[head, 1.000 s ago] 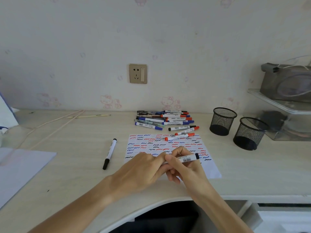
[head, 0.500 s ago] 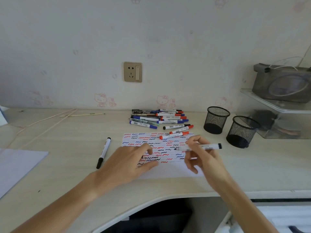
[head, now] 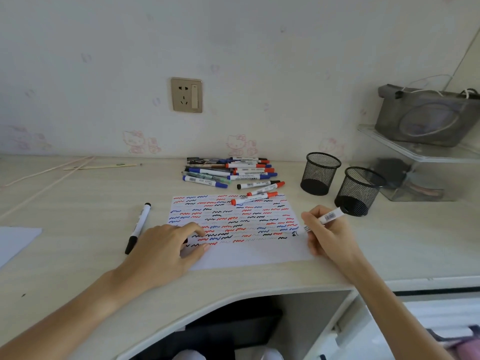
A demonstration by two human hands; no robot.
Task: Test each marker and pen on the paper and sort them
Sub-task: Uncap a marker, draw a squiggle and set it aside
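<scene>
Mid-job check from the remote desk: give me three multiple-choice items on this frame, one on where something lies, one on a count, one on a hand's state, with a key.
1. Where does the lone white marker with a black cap lie?
A. On the desk left of the scribbled white paper sheet
B. Inside a cup
C. On the shelf

2. How many black wire-mesh pen cups stand on the pale wooden desk?
A. One
B. Two
C. Four

3. What is the right hand doing?
A. Resting flat, holding nothing
B. Reaching into a cup
C. Gripping a white barcoded marker with its tip down at the sheet's right edge

Key: 1 A, it lies alone on bare desk beside the sheet. 2 B, the farther mesh cup and nearer mesh cup stand side by side. 3 C, the fingers curl round the barrel while the left hand rests on the sheet.
</scene>
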